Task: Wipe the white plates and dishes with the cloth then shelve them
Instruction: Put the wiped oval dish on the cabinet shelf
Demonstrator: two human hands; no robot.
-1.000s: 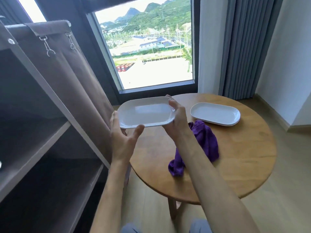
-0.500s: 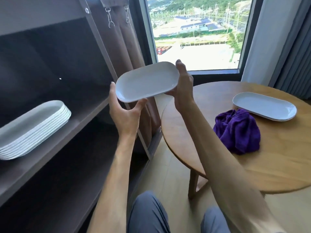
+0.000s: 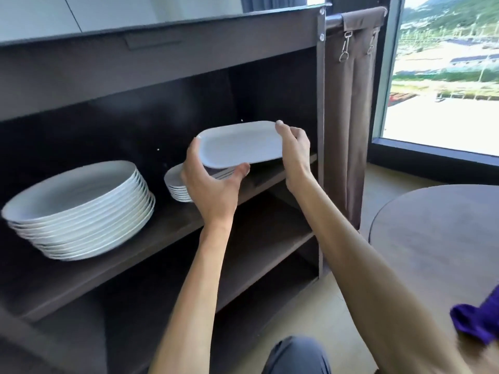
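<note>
I hold a white oblong dish level inside the dark shelf unit. My left hand grips its near-left end, thumb under the front edge. My right hand grips its right end. The dish hovers just above a stack of several matching oblong dishes on the middle shelf board; my left hand hides part of that stack. A taller stack of round white plates sits on the same board to the left. A corner of the purple cloth lies on the round table at the far right.
The round wooden table stands at the right, close to the shelf unit's metal upright. A brown fabric bag hangs beside the upright. A lower shelf board lies below. A window is at the upper right.
The dish has travelled from above the table's edge leftward into the shelf unit, and now hovers over the oblong stack. My head has turned left, so the table and cloth slid to the right edge.
</note>
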